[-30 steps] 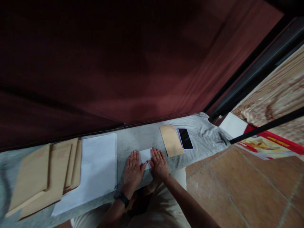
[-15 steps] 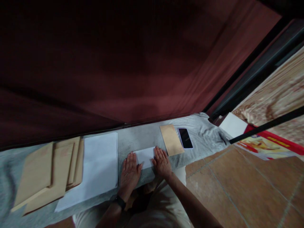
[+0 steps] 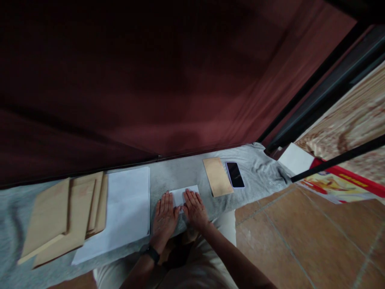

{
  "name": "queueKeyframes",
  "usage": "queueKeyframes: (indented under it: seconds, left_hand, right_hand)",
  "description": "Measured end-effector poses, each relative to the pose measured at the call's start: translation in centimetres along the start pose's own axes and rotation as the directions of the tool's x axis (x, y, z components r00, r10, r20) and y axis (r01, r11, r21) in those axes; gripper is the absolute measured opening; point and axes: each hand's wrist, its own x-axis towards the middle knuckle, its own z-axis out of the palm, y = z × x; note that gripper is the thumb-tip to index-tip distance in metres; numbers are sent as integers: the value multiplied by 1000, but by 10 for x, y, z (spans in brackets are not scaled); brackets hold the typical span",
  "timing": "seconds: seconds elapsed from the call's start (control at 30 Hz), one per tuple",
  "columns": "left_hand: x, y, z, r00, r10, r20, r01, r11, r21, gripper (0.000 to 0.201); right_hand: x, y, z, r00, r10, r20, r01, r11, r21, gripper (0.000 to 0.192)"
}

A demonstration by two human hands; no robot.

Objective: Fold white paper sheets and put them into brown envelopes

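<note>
A small folded white paper [image 3: 178, 196] lies on the grey cloth in front of me. My left hand [image 3: 165, 214] rests flat on its left end, fingers stretched out. On its right part my right hand [image 3: 195, 208] presses flat too, fingers extended, and the two thumbs nearly meet near the paper's lower edge. Both palms cover much of the paper. To the right of my right hand lies a brown envelope [image 3: 218, 176], and beside that a phone [image 3: 235, 175] with a dark screen. Left of my left hand is a stack of white paper sheets [image 3: 128, 208].
Several brown envelopes [image 3: 51, 216] overlap at the far left, partly on the white sheets. The narrow surface wears a grey cloth [image 3: 177, 172]. Behind it hangs a dark red curtain [image 3: 180, 100]. A red printed box [image 3: 339, 184] stands at the right, past a black metal bar [image 3: 339, 158].
My right hand has slid left across the white paper, closer to my left hand, uncovering the paper's right end. My left hand has stayed in place.
</note>
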Motion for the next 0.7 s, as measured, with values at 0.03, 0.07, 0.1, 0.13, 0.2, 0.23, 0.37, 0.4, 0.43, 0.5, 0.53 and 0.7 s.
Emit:
queueKeyframes:
  seconds: [0.03,0.07,0.1,0.13,0.2,0.23,0.37,0.4,0.43,0.5,0.53,0.7]
  left_hand:
    - [0,0,0,1000,-3,-1,3,1000,2,66]
    - [0,0,-1,1000,-7,-2,7,1000,5,66]
    - [0,1,-1,1000,-12,-3,12,1000,7,66]
    - [0,1,-2,1000,-15,-3,15,1000,8,66]
    - [0,2,-4,1000,-18,2,18,1000,11,66]
    - [0,3,-5,1000,-19,5,19,1000,11,66]
    - [0,4,-7,999,-38,15,38,999,3,65]
    - [-1,4,-8,999,-43,17,42,999,4,65]
    - [-1,4,-8,999,-45,20,44,999,6,64]
    - [-3,4,-9,999,-46,24,46,999,9,63]
    - [-3,5,-10,999,-49,22,49,999,8,63]
    - [-4,17,-10,1000,-13,18,14,1000,-14,61]
  right_hand:
    - [-2,3,0,1000,11,-8,-11,1000,-6,58]
    - [-4,7,-2,1000,20,-13,-20,1000,-12,59]
    - [-6,12,-3,1000,26,-14,-27,1000,-17,59]
    - [-7,17,-6,999,34,-13,-34,999,-21,60]
    - [-10,25,-10,999,53,-10,-53,998,-29,60]
    - [-11,29,-12,998,64,-10,-64,997,-35,61]
    - [-15,35,-16,996,83,-17,-84,995,-60,60]
    - [-15,36,-16,996,84,-19,-85,994,-66,60]
    - [-15,36,-16,996,84,-19,-86,994,-71,60]
    - [-16,36,-15,996,86,-19,-87,993,-81,60]
    - [-15,36,-15,996,85,-17,-86,993,-86,60]
    - [-15,36,-17,997,78,-1,-77,992,-100,59]
